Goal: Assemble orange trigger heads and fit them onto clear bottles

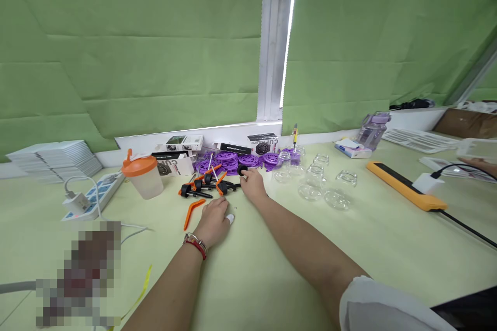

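My right hand (pixel 254 186) reaches to the middle of the table, its fingers pinched on a black round knob-like part (pixel 242 169). Just left of it lies a loose pile of black plastic pieces (pixel 200 184) with orange arms (pixel 221 184) and thin shafts. My left hand (pixel 213 221) rests palm down on the table in front of that pile, thumb apart and wrapped in something white. Beside its fingers, to the left, is a bent orange strip (pixel 192 212). Behind the pile are several purple openwork discs (pixel 227 161). The undersides of my left fingers are hidden.
Several clear glass vessels (pixel 310 186) stand right of my right hand. Printed boxes (pixel 174 164) line the back. An orange-lidded cup (pixel 145 178) and a power strip (pixel 97 196) are left; an orange-and-black strip (pixel 404 186) lies right. Another person's hand (pixel 479 165) shows far right.
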{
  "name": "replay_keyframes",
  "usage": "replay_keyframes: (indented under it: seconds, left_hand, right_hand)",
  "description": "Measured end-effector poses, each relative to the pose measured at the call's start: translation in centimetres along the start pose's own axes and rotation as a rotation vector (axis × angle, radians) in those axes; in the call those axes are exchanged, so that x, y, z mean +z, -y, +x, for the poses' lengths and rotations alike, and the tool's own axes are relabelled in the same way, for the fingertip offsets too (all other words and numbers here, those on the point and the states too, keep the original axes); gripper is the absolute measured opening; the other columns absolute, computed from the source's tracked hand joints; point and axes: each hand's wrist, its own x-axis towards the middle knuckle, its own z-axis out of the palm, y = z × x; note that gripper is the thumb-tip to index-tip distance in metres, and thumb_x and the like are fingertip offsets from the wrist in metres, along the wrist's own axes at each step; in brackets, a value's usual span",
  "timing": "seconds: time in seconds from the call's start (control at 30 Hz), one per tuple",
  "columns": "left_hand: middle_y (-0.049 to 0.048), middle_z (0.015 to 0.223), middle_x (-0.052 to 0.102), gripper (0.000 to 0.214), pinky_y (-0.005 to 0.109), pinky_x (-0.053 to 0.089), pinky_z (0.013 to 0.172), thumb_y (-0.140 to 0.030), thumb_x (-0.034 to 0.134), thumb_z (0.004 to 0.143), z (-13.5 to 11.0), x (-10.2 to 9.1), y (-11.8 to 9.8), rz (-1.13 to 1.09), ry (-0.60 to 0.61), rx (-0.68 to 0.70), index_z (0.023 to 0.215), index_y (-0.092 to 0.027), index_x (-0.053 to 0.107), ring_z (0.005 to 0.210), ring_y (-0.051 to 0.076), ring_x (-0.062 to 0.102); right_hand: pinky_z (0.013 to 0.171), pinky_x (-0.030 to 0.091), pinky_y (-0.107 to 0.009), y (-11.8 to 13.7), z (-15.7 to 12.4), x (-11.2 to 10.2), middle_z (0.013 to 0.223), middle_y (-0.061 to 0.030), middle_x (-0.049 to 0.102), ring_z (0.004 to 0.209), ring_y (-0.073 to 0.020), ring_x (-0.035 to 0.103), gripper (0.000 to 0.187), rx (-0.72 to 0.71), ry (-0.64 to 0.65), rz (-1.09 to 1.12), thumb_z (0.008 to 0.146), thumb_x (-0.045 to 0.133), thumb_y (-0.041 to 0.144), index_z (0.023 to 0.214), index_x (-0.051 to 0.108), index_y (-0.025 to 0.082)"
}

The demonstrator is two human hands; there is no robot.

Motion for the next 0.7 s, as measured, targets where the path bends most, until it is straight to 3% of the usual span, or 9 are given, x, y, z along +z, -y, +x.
replay_keyframes:
  seconds: [0.13,0.33,0.47,0.7]
  left_hand:
    - [0.0126,0.124,0.060,0.031,0.039,0.037,0.098,-0.019,0.048,0.079,-0.1,-0.4,0.2,-0.008,-0.056,0.018,0.106,-0.018,0.063,0.116,0.026,0.052]
    - [0.0114,0.095,0.069,0.028,0.037,0.043,0.082,-0.008,0.046,0.072,-0.1,-1.2,1.1,0.048,-0.152,-0.165,0.083,-0.019,0.069,0.095,0.028,0.060]
    - [0.0107,0.089,0.070,0.027,0.032,0.044,0.071,-0.008,0.047,0.071,-0.3,-1.2,1.4,0.023,-0.161,-0.243,0.078,-0.020,0.069,0.083,0.025,0.062]
    - [0.0097,0.081,0.068,0.021,0.031,0.043,0.069,-0.013,0.048,0.074,0.2,-0.5,-0.5,-0.031,-0.153,-0.183,0.073,-0.019,0.068,0.078,0.023,0.061]
  right_hand:
    - [0.085,0.048,-0.027,0.7,-0.1,-1.1,0.108,-0.0094,0.060,0.079,-0.0142,0.059,0.032,-0.037,-0.045,0.055,0.084,0.051,0.018,0.111,0.068,0.015]
    - [0.077,0.050,-0.030,2.4,-1.8,-4.0,0.098,-0.0077,0.059,0.072,-0.0138,0.056,0.032,-0.139,-0.056,0.225,0.081,0.054,0.020,0.108,0.070,0.015]
    - [0.074,0.050,-0.029,2.9,-3.2,-5.8,0.097,-0.0069,0.059,0.074,-0.0144,0.056,0.031,-0.186,-0.066,0.248,0.080,0.054,0.020,0.106,0.071,0.017]
    - [0.067,0.050,-0.027,2.8,-6.0,-7.0,0.095,-0.0060,0.059,0.068,-0.0123,0.057,0.030,-0.320,-0.108,0.342,0.082,0.052,0.020,0.106,0.070,0.020]
